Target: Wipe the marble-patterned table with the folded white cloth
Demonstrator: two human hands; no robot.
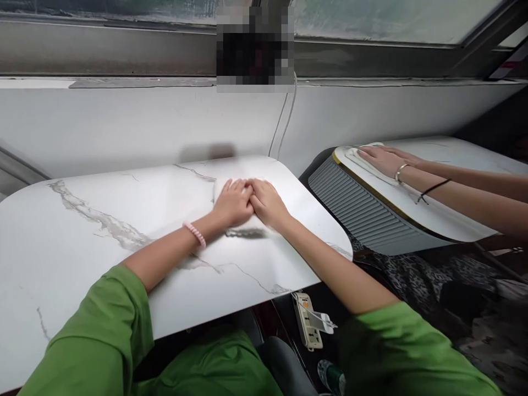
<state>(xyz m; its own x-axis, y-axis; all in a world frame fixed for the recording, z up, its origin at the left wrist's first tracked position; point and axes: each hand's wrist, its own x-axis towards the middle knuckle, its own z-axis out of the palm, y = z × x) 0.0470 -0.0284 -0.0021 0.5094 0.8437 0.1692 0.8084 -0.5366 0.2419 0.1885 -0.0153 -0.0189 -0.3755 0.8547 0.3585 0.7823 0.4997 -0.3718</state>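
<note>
A white cloth point(249, 224) lies on a white, marble-patterned table point(103, 275) with rounded corners. My left hand point(234, 202) rests on it palm down, its fingers stretched forward; a pink beaded bracelet circles that wrist. Beside it, my right hand point(267, 201) is also laid flat on the cloth, and the two hands touch near the fingers. Most of the cloth's middle is hidden beneath them. Its lower edge shows near the wrists. Neither hand appears to be gripping anything.
On the right, another person's hands point(385, 159) lie on a white cloth point(369, 165) upon a second table point(443, 217) with a ribbed grey side. A power strip point(307, 322) and a bottle point(331, 377) are below. Cables hang down the wall point(136, 118) behind.
</note>
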